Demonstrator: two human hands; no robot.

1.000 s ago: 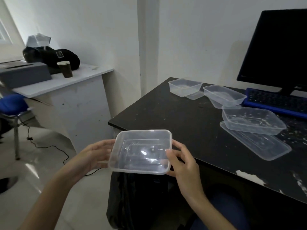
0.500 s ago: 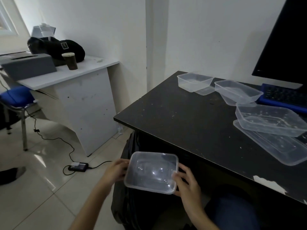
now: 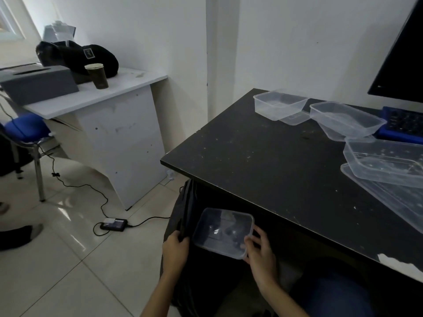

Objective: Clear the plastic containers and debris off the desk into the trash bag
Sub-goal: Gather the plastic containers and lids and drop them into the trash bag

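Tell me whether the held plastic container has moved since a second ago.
Yes. The plastic container has dropped from level with the black desk's near edge to below it, over the trash bag.

Walls (image 3: 142, 30) are plain white, with a projecting column (image 3: 220, 53) at the far centre. The floor (image 3: 68, 259) is pale glossy tile showing reflected light. A white side desk (image 3: 109, 92) stands at far left against the wall, carrying a grey box (image 3: 39, 83), a black bag (image 3: 80, 56) and a brown paper cup (image 3: 97, 75). A blue-seated chair (image 3: 25, 129) on metal legs stands at left, near that desk. A black cable (image 3: 75, 186) runs across the tiles to a power adapter (image 3: 113, 224). A window frame edge (image 3: 9, 21) shows at top left. A dark monitor (image 3: 402, 56) and a blue keyboard (image 3: 402, 124) sit at far right.
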